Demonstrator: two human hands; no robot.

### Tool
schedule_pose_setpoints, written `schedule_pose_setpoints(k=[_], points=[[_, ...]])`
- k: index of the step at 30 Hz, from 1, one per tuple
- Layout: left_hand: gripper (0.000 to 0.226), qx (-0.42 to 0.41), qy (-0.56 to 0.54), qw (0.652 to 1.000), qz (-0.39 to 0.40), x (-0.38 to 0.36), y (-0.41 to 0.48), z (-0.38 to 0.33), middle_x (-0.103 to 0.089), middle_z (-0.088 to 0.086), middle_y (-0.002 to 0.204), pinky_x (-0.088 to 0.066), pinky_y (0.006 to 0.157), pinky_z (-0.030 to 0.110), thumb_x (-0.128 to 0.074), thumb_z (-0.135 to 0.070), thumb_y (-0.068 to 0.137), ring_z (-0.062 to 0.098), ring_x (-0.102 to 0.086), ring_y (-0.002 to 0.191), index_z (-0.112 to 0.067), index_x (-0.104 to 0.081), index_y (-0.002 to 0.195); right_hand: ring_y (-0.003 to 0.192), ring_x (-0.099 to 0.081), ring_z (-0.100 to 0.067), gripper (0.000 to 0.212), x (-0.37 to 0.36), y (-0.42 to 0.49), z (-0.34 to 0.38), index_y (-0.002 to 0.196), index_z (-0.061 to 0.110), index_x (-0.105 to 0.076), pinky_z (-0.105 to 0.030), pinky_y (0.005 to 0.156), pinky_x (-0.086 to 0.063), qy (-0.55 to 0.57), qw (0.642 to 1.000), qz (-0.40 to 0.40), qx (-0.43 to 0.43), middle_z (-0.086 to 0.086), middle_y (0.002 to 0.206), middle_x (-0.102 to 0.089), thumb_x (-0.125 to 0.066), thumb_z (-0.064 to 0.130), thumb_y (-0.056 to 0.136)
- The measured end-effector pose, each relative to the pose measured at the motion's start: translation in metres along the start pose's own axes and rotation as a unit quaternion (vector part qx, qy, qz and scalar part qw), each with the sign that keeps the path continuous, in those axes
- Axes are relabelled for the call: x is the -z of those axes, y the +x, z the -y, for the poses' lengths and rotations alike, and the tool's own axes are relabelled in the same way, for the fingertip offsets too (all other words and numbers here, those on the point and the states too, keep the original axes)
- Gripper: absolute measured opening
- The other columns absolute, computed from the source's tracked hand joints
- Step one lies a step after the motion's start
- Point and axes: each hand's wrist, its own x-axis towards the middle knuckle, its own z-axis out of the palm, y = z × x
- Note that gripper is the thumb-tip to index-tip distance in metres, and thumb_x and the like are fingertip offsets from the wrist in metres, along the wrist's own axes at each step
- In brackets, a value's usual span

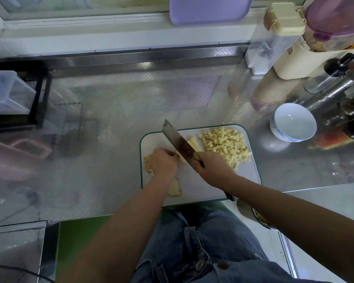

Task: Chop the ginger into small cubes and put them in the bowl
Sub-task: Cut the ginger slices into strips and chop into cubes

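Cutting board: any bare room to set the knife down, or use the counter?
The cutting board is bare at the near edge, between the ginger slice and the right forearm, and at the far-left corner beside the knife. The cubes crowd its right side. The counter beyond the board is bare; bottles crowd behind the bowl.

One shiny metal desk [131,99] holds one white rectangular plastic cutting board with a teal rim [192,180], one broad steel cleaver [178,141] and one round white ceramic bowl with a blue pattern [278,131]. At the board are one heap of small pale yellow ginger cubes [225,144], too many to count, one small bundle of pale ginger strips [194,145], their number unclear, and two larger beige ginger pieces [147,163] [174,188]. Two bare hands show: one left hand [164,162] and one right hand [213,166].
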Motion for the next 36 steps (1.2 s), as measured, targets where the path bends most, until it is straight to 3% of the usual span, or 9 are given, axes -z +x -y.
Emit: schedule_pose_setpoints(k=[7, 11, 18, 21, 24, 27, 31, 33, 36], points=[[0.015, -0.004, 0.002, 1.0, -0.006, -0.001, 0.001, 0.0, -0.071, 0.007, 0.067, -0.037, 0.047, 0.021, -0.066, -0.016, 0.083, 0.013, -0.057, 0.055, -0.012, -0.076, 0.072, 0.061, -0.049, -0.024, 0.022, -0.009, -0.001, 0.001, 0.077, 0.015, -0.044, -0.027, 0.051, -0.029, -0.028, 1.0, 0.001, -0.01, -0.003, 0.067, -0.049, -0.045, 0.025, 0.097], [0.02, -0.009, -0.001, 1.0, -0.006, -0.001, 0.003, -0.001, -0.067, 0.005, 0.059, -0.037, 0.045, 0.019, -0.066, -0.016, 0.081, 0.012, -0.054, 0.049, -0.012, -0.075, 0.065, 0.073, -0.059, -0.031, 0.021, -0.018, 0.002, 0.0, 0.086, 0.01, -0.054, -0.029, 0.057, -0.033, -0.029, 0.999, -0.001, -0.016, -0.013, 0.08, -0.061, -0.044, 0.024, 0.098], [0.021, -0.02, 0.016, 1.0, 0.001, -0.001, 0.004, 0.0, -0.07, 0.01, 0.064, -0.042, 0.05, 0.024, -0.065, -0.018, 0.083, 0.02, -0.064, 0.059, -0.009, -0.076, 0.067, 0.079, -0.06, -0.035, 0.024, -0.028, 0.005, 0.0, 0.096, 0.007, -0.056, -0.032, 0.059, -0.038, -0.02, 0.999, -0.013, -0.026, -0.016, 0.087, -0.063, -0.043, 0.027, 0.099], [0.017, -0.024, 0.021, 0.999, -0.001, 0.0, 0.002, -0.001, -0.072, 0.008, 0.07, -0.038, 0.047, 0.021, -0.067, -0.019, 0.084, 0.014, -0.059, 0.057, -0.012, -0.076, 0.072, 0.073, -0.06, -0.033, 0.024, -0.02, 0.007, 0.002, 0.093, 0.006, -0.057, -0.035, 0.059, -0.043, 0.031, 0.999, -0.028, -0.034, -0.016, 0.08, -0.063, -0.046, 0.026, 0.099], [0.016, -0.02, 0.024, 0.999, 0.007, 0.0, 0.003, 0.0, -0.074, 0.008, 0.081, -0.045, 0.06, 0.023, -0.068, -0.022, 0.086, 0.018, -0.067, 0.072, -0.01, -0.077, 0.083, 0.063, -0.059, -0.031, 0.024, -0.005, 0.01, 0.003, 0.087, 0.005, -0.056, -0.039, 0.057, -0.048, 0.1, 0.993, -0.054, -0.037, -0.013, 0.071, -0.061, -0.048, 0.025, 0.099], [0.016, -0.044, 0.041, 0.998, 0.014, 0.002, 0.003, 0.0, -0.073, 0.006, 0.085, -0.052, 0.067, 0.028, -0.067, -0.024, 0.086, 0.02, -0.068, 0.078, -0.01, -0.075, 0.087, 0.049, -0.053, -0.02, 0.022, 0.012, 0.009, -0.004, 0.08, 0.012, -0.051, -0.033, 0.048, -0.046, 0.128, 0.987, -0.091, -0.037, -0.001, 0.058, -0.052, -0.05, 0.025, 0.098], [0.014, -0.1, 0.037, 0.993, 0.05, 0.006, 0.004, -0.004, -0.066, 0.001, 0.088, -0.055, 0.075, 0.035, -0.066, -0.016, 0.083, 0.02, -0.064, 0.081, -0.014, -0.064, 0.097, 0.05, -0.054, -0.022, 0.022, 0.029, 0.003, -0.024, 0.08, 0.012, -0.052, -0.038, 0.049, -0.051, 0.154, 0.977, -0.123, -0.079, -0.002, 0.058, -0.053, -0.052, 0.026, 0.097], [0.014, -0.14, 0.046, 0.986, 0.074, 0.005, 0.007, -0.008, -0.065, 0.002, 0.084, -0.052, 0.073, 0.032, -0.066, -0.01, 0.082, 0.018, -0.062, 0.08, -0.015, -0.062, 0.095, 0.046, -0.056, -0.022, 0.021, 0.031, -0.001, -0.034, 0.084, 0.01, -0.054, -0.034, 0.041, -0.048, 0.163, 0.973, -0.127, -0.102, -0.006, 0.06, -0.055, -0.052, 0.027, 0.097], [0.014, -0.192, 0.086, 0.973, 0.096, -0.002, 0.012, -0.016, -0.066, 0.003, 0.084, -0.036, 0.064, 0.016, -0.063, -0.005, 0.082, 0.013, -0.056, 0.075, -0.014, -0.063, 0.092, 0.034, -0.052, -0.016, 0.019, 0.029, -0.007, -0.045, 0.084, 0.013, -0.053, -0.024, 0.031, -0.04, 0.191, 0.966, -0.128, -0.122, -0.006, 0.058, -0.055, -0.052, 0.027, 0.096]])
